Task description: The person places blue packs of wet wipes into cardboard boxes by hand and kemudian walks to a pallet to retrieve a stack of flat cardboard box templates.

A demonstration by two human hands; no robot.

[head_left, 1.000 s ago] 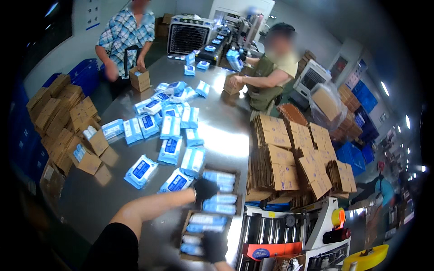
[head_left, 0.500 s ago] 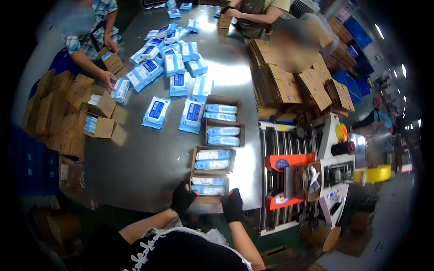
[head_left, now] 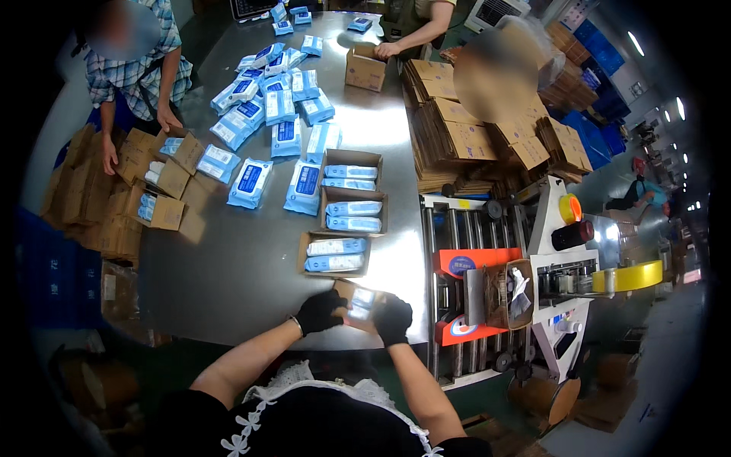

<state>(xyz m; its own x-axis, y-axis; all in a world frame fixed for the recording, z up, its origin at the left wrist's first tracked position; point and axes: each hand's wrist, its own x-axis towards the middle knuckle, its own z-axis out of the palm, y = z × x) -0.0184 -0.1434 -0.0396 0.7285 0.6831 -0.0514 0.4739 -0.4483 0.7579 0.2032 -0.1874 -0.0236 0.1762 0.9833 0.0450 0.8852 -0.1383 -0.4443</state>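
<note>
Between my two black-gloved hands is a small cardboard carton (head_left: pixel 346 289) with pale packs inside, blurred by motion and turned slightly askew at the table's near edge. My left hand (head_left: pixel 320 313) grips its left side, fingers curled at the rim. On its right side my right hand (head_left: pixel 393 320) is closed, partly covering the flaps. Just beyond stands an open carton (head_left: pixel 302 260) holding two light-blue wipe packs (head_left: pixel 335 254) on edge. Two more open cartons, a middle one (head_left: pixel 324 211) and a far one (head_left: pixel 326 158), continue the row, each with two packs.
Loose wipe packs (head_left: pixel 279 107) pile up on the metal table (head_left: pixel 228 282). To the right stands a roller carton-sealing machine (head_left: pixel 480 263) beside flattened carton stacks (head_left: pixel 464 141). A co-worker (head_left: pixel 141 68) handles cartons at left; another person's hand (head_left: pixel 387 50) touches a carton (head_left: pixel 365 68) at the far end.
The nearest carton has come away from the row and turned askew, with both my hands on it. At left, the co-worker's hands moved from a wipe pack to the cartons. The far carton came nearer.
</note>
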